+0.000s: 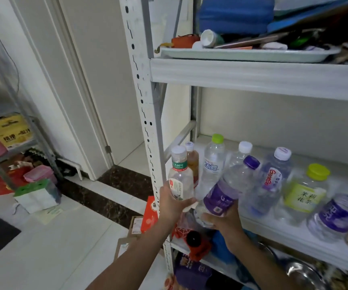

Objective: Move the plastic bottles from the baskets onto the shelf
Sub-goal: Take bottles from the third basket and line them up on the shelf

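Two plastic bottles are being brought to the shelf [284,237] at once, so the placing step is judged to be in hand. A white-capped clear bottle [179,181] is being gripped low on its body by the left hand [172,206], fingers curled round it, and is being held upright beside the shelf's left post. A purple-labelled bottle [227,189] is being clasped near its base by the right hand [223,220], fingers wrapped round it, and is being held tilted in front of the row standing there, among them a green-capped bottle [214,162] and a yellow-capped bottle [307,191]. The baskets are not being shown. Next, each bottle is probably to be righted, set in a free spot near the front edge, and let go without neighbours being knocked.
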### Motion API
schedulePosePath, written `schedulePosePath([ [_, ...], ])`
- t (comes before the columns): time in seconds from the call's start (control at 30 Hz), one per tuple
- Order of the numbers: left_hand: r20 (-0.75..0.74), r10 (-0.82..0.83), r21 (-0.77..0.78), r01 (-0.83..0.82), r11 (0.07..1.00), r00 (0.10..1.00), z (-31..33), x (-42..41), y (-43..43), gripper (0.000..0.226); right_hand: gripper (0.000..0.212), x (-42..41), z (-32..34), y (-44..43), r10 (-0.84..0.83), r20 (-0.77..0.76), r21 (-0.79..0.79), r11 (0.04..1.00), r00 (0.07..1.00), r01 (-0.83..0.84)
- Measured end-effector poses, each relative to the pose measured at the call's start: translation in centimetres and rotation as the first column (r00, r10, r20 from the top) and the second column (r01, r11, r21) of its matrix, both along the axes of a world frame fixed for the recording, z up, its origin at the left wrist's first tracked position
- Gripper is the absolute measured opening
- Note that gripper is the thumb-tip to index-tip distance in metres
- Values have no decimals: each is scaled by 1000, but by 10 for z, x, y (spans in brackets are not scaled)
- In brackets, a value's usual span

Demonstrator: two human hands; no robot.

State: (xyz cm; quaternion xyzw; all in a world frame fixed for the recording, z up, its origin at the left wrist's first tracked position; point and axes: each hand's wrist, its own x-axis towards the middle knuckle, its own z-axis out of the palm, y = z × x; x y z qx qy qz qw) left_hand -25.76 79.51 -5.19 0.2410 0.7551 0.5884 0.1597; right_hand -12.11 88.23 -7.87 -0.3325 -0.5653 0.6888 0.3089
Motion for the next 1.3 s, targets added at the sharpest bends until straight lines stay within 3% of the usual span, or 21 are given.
schedulePosePath([
  [0.17,-44,-98,-59,96,994,994,-16,-22,2,74,85,-30,-4,-5,-175,46,141,976,983,167],
  [0.37,48,-185,-21,186,982,982,-27,-33,5,70,85,-47,-1,-13,-296,127,325,914,947,242],
  [0.6,61,-200,30,198,980,978,-33,-42,20,76,83,-62,4,-13,-411,113,323,877,905,357],
  [0.77,55,-193,36,191,981,980,-33,-46,31,73,85,-67,2,-10,-464,169,433,828,870,357],
  [1.3,16,-148,48,148,988,989,-39,-54,56,75,77,-81,2,12,-385,147,305,894,911,328],
])
